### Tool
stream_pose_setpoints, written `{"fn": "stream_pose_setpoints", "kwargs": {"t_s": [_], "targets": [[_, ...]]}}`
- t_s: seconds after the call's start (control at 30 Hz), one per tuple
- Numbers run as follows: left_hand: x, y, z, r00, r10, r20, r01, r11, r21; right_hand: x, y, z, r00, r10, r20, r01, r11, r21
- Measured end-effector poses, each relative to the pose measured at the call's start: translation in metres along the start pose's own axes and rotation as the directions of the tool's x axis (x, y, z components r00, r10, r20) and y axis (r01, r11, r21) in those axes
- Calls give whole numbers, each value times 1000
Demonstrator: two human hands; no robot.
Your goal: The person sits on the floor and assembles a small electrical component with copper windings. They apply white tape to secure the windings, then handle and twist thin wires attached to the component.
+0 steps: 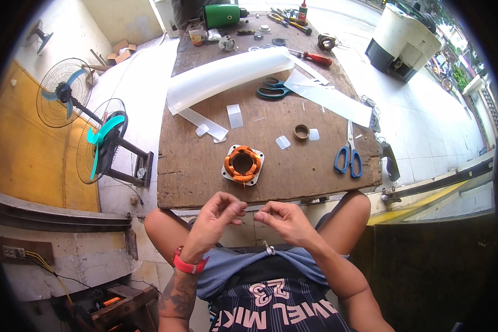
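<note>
Below the worktop's [205,182] near edge, above my lap, my left hand [213,218] and right hand [285,218] meet, fingers pinched together on something too thin to identify. Just beyond, near that edge, sits a copper-wound stator [242,164]. Farther out: blue scissors [348,157], a tape ring [301,131], white sheet roll [227,74]. Two standing fans [102,145] occupy the tiled floor at left.

Single head-worn fisheye view, looking steeply down — wooden workbench [205,166] ahead, lap close below
</note>
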State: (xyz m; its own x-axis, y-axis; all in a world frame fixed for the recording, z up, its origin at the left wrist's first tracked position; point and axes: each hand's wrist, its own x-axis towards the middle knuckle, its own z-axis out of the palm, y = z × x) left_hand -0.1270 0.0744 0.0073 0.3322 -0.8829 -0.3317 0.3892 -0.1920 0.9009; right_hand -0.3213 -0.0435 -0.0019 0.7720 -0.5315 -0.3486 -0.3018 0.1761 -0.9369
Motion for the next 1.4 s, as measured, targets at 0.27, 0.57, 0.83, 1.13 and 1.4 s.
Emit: {"fn": "stream_pose_setpoints", "kwargs": {"t_s": [0.27,0.57,0.83,1.13,1.4], "targets": [[2,-11,-6,996,-37,85,18,977,210,0,9,1,999,-43,-31,45,997,59],[-3,-6,-10,988,-67,139,56,995,86,1,10,-6,994,-103,-35,105,990,94],[4,-14,20,990,47,130,8,920,-393,3,1,4,1000,-8,23,10,998,-67],[2,-6,20,861,482,159,-439,550,710,7,3,-17,991,-108,78,100,990,96],[5,-2,7,766,506,396,-596,330,732,37,-8,6,993,66,100,-109,844,524]]}}
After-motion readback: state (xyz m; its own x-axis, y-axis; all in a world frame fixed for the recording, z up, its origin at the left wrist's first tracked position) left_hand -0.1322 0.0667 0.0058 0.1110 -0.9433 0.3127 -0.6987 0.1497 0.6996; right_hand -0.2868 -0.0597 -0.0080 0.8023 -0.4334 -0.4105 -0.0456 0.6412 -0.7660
